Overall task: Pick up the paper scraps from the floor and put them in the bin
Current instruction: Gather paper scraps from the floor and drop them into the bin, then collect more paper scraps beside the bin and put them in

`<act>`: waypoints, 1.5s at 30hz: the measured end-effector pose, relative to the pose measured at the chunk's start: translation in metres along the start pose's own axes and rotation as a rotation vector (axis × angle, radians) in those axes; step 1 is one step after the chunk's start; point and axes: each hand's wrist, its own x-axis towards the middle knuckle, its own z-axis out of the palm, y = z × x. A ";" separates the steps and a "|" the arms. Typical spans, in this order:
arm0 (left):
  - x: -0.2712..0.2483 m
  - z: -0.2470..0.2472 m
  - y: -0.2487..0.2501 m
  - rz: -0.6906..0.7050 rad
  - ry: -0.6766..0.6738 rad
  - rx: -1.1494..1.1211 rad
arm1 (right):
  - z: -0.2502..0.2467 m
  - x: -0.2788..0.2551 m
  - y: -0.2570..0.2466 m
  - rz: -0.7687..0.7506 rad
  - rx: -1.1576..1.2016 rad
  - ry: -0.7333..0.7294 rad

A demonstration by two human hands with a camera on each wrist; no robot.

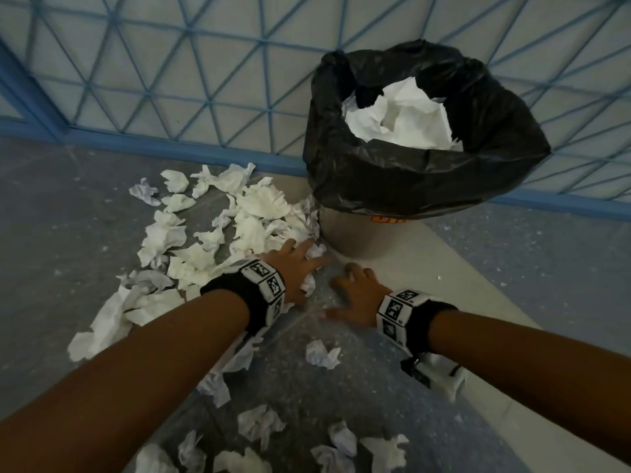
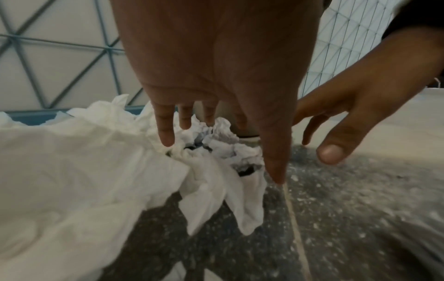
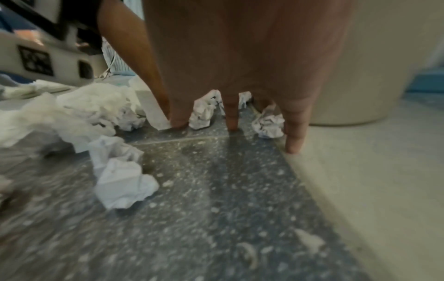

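The floor [image 1: 512, 268] is strewn with scraps [image 1: 191, 247], most heaped left of the bin [image 1: 420, 158], which already brims with paper. My left hand [image 1: 293, 271] lies spread on the heap's edge, gripping nothing. My right hand [image 1: 355, 295] stands spread, fingertips [image 3: 294, 144] on bare floor. An overfull bin may spill back; loose tissue may slip from a wide scoop. Only my right wrist view shows small balls [image 3: 268, 123] beyond my fingertips.

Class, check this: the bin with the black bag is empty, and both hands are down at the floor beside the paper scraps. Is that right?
Not quite. The head view shows the bin already holds white paper. The rest stands: left hand and right hand are down by the paper scraps.
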 end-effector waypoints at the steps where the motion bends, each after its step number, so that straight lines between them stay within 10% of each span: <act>1: 0.004 0.003 0.001 -0.003 -0.034 0.019 | 0.004 -0.003 -0.004 -0.031 0.007 -0.001; 13: -0.021 0.011 -0.002 -0.015 0.090 -0.391 | 0.033 -0.045 -0.045 -0.379 -0.318 -0.058; 25: -0.144 -0.155 -0.004 0.167 0.386 -0.902 | -0.131 -0.164 -0.031 -0.482 0.403 0.668; 31: -0.127 -0.252 0.022 0.296 0.669 -1.113 | -0.215 -0.175 -0.004 -0.391 0.418 0.988; 38: -0.026 -0.264 0.069 -0.002 1.011 -0.962 | -0.246 -0.104 0.034 -0.054 0.059 0.764; 41: -0.004 -0.251 0.079 -0.024 0.883 -0.780 | -0.240 -0.095 0.036 -0.044 -0.065 0.513; 45: -0.001 -0.244 0.062 -0.165 0.620 -0.282 | -0.240 -0.105 0.039 -0.089 -0.152 0.559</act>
